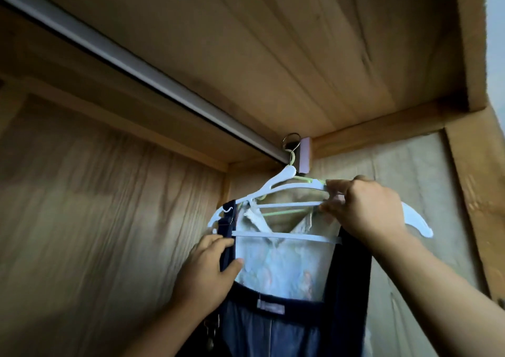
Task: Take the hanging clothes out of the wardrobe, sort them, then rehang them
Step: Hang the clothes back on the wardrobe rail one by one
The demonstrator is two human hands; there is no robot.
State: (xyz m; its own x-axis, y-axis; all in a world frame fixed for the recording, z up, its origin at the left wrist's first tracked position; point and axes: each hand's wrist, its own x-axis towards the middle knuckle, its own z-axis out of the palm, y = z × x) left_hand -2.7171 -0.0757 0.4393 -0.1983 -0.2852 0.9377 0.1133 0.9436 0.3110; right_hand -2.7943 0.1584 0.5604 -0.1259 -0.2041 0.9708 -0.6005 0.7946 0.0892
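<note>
Wood-grain wardrobe interior [95,220] all around us, plank ceiling above, paper-lined back wall on the right. Nearest: dark navy denim pinafore dress [273,329], stiff woven cloth, square neckline, small label at the neck seam; a metal chain dangles at its left edge. Our left hand [210,269] pinches the dress's left strap just below the hanger, thumb in front, fingers behind. Our right hand [366,206] is curled round the right side of the white plastic hanger [273,187], fingertips closed on its upper arm and thin crossbar. The right strap runs up under that hand; we cannot tell whether it sits on the hanger.

Behind the dress hangs a pale floral collared shirt [276,261], thin and light, on a pale green plastic hanger [284,212]. Both hooks meet at the far end of the silver metal rail [136,64], next to a pink end bracket [387,155] and a small metal ring.

Step, as we judge it: either unhooking or rehanging the dress; one frame does not settle which. Next move calls for steadying the straps while the white hook moves clear of the green one, or both come together.
</note>
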